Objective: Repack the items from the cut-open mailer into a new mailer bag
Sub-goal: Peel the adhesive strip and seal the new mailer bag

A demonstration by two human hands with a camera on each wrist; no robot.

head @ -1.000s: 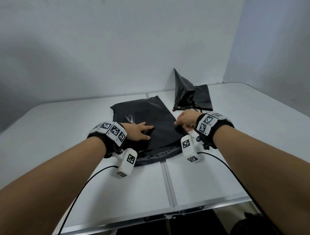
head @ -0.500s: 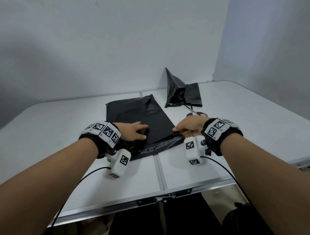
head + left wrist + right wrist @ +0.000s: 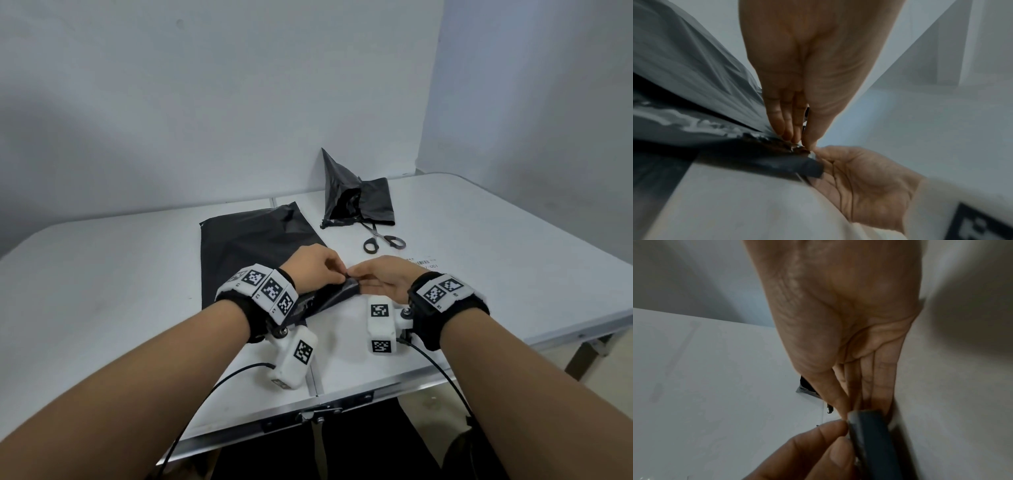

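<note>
The new black mailer (image 3: 253, 240) lies flat in the middle of the white table (image 3: 102, 274), its flap end toward me. Both hands meet at the flap's near right corner. My left hand (image 3: 339, 274) pinches the flap's edge between thumb and fingertips; the left wrist view shows this pinch of my left hand (image 3: 802, 143) on the flap (image 3: 760, 162). My right hand (image 3: 352, 276) holds the same corner; in the right wrist view, the right hand (image 3: 851, 415) has thumb and fingers closed on the flap end (image 3: 869, 431). The cut-open mailer (image 3: 359, 202) stands crumpled at the back.
Black scissors (image 3: 383, 240) lie right of the new mailer, in front of the cut-open one. A white printed label (image 3: 423, 262) lies just beyond my right hand. A wall runs close behind the table. The table's front edge is near my wrists.
Both hands left the mailer's top and right edge and came together at the flap's near right corner, which is now lifted slightly. The head view shifted, bringing the scissors into sight.
</note>
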